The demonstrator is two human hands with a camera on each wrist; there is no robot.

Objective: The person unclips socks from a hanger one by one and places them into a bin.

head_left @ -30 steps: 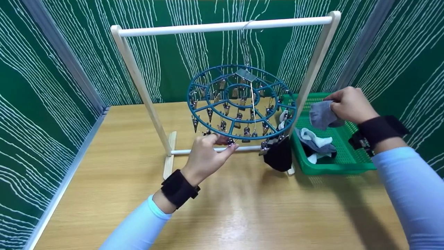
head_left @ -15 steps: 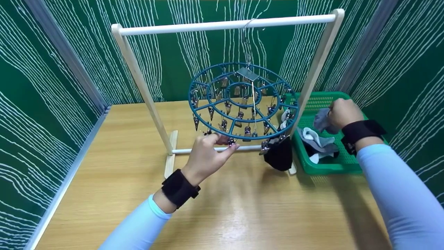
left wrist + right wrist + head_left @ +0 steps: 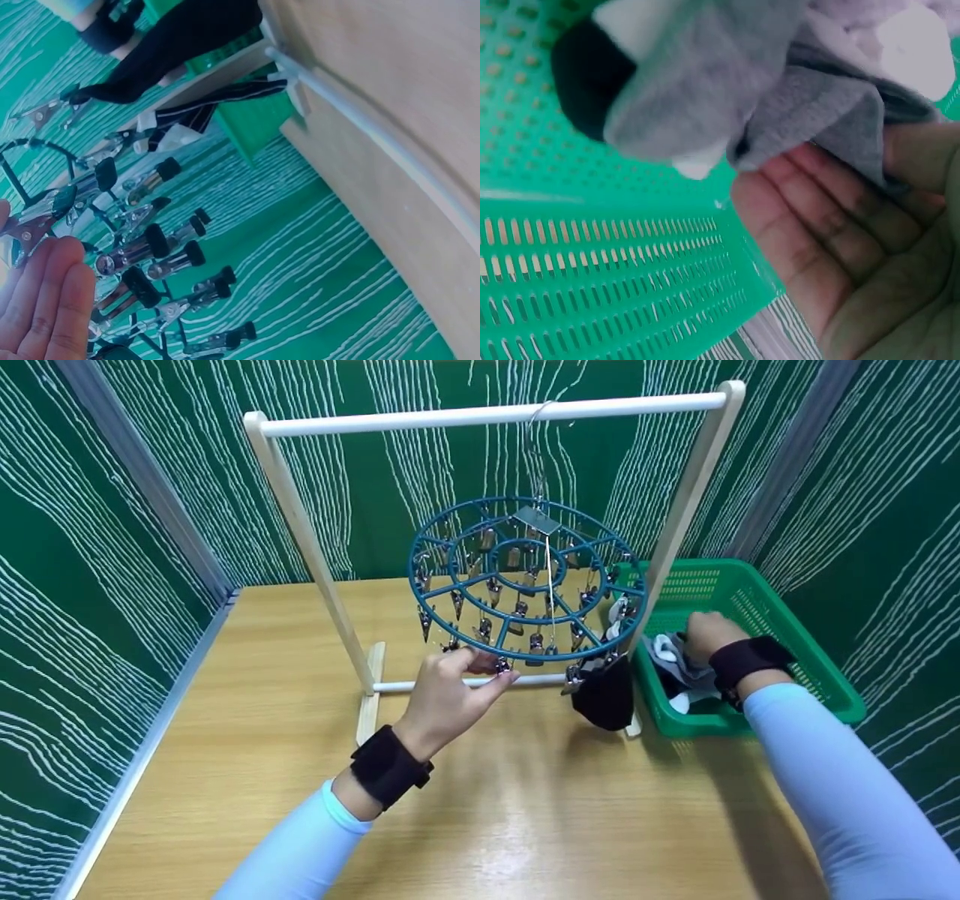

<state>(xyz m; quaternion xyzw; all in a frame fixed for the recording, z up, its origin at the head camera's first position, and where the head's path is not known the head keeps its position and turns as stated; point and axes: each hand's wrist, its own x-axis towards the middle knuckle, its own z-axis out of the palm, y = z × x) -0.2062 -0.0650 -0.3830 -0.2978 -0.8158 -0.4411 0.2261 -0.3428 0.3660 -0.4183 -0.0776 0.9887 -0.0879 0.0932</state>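
Observation:
A round blue clip hanger (image 3: 555,658) hangs from the rack, ringed with several metal clips. My left hand (image 3: 450,694) pinches one clip (image 3: 503,665) at its front edge between thumb and fingers; in the left wrist view that clip (image 3: 34,225) lies beside the fingertips. My right hand (image 3: 711,636) is down inside the green basket (image 3: 832,690). In the right wrist view, it holds a grey sock (image 3: 817,105) between thumb and fingers, right against other socks. A black sock (image 3: 604,695) hangs clipped at the hanger's right front, with a dark striped sock (image 3: 206,105) behind it.
A wooden rack with a white top bar (image 3: 397,421) stands on the table (image 3: 285,697). Its right post (image 3: 688,487) rises beside the basket. White, grey and black socks (image 3: 686,679) lie piled in the basket's left part. Green walls (image 3: 885,607) enclose the table.
My right hand has moved down and left with the grey sock, from above the basket to the sock pile inside it. My left hand stays at the same clip.

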